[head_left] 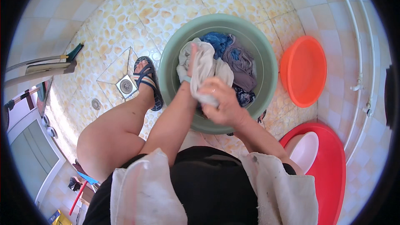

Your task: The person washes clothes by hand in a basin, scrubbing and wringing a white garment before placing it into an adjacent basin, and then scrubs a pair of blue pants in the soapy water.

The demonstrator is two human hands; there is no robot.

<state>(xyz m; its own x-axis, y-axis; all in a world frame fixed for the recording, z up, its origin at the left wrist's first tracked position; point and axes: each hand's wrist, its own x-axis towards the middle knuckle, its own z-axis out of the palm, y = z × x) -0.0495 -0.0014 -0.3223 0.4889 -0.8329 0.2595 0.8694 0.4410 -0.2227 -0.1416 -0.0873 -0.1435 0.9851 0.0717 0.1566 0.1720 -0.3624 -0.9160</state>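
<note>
A pale, off-white cloth [205,64] is bunched in both my hands over a large grey-green tub [168,41]. My left hand [192,60] is partly wrapped in it; the thumb side shows, while the other fingers are hidden by the fabric. Lower down on the cloth, my right hand [223,104] is closed round a fold, slightly blurred. Beside the cloth in the tub lie a blue garment [216,42], a greyish-purple garment [241,64] and a dark patterned one [245,96].
An orange basin [306,73] stands right of the tub. Nearer, a big red basin [329,162] holds a white-pink bowl [305,152]. White pipes [360,58] run along the right wall. My sandalled foot [146,79] is left of the tub, near a floor drain [126,86].
</note>
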